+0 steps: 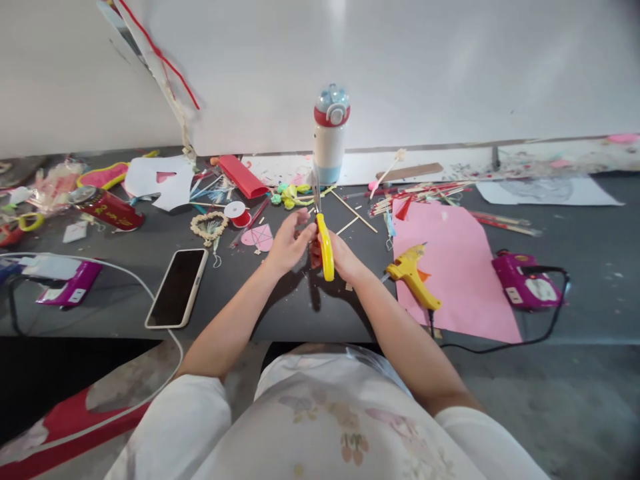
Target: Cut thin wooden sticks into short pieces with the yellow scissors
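Note:
My right hand [345,259] grips yellow-handled scissors [325,250], whose blades point up and away toward the water bottle [330,133]. My left hand [289,243] is raised beside the blades, fingers curled and pinched near the blade; what it holds is too small to make out. Both hands hover over the dark table [280,307], just in front of me. A pink paper circle [259,237] lies just left of my left hand.
A yellow glue gun [413,275] rests on a pink sheet [453,267] to the right, with a purple device [523,280] further right. A phone [177,287], red tape spool [239,213], wooden sticks [425,193] and paper scraps crowd the back.

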### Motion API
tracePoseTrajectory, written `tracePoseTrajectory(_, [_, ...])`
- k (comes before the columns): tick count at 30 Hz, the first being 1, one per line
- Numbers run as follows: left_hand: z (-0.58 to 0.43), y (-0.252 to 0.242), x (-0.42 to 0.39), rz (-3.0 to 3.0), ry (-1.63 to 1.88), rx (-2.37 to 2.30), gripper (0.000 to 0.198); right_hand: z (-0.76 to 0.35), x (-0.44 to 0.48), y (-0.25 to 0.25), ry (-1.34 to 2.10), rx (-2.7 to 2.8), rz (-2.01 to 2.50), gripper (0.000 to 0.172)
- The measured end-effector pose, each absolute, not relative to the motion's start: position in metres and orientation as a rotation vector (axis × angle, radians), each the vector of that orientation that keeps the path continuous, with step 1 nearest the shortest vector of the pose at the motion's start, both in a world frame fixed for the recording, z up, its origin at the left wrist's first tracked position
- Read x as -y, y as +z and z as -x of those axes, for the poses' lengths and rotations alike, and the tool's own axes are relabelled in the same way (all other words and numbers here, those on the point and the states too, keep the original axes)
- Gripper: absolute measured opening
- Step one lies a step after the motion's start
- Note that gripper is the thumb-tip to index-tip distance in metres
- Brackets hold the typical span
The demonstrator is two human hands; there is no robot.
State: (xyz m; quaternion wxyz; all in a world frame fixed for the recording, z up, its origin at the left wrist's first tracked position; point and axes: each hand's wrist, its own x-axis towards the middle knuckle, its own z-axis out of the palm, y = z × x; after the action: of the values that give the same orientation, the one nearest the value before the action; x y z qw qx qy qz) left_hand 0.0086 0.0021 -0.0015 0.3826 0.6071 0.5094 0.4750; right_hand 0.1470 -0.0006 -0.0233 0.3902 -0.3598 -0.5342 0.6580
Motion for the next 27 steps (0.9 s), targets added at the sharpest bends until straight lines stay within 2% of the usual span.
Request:
tracePoseTrajectory(7, [-0.016, 0.005, 0.011, -1.482, 0.945, -0.970, 0.096, -0.146, 0.002, -0.015, 1.507, 1.403, 0.971, 0.027])
tracePoseTrajectory(13, [-0.015, 0.002, 0.009, -1.556, 0.899, -0.944, 0.086, -0.146, 0.000, -0.019, 1.479, 1.413, 0.982, 0.026])
tracePoseTrajectory(18, [-0.017, -0.011, 0.005, -1.662, 0.911, -0.875, 0.112, -0.144, -0.001, -0.023, 1.488, 1.429, 0.935, 0.028])
tracePoseTrajectory(27, [-0.015, -0.021, 0.004, -1.671, 0.967, -0.861, 0.097, -0.144, -0.003, -0.030, 1.441, 1.484, 0.873, 0.031])
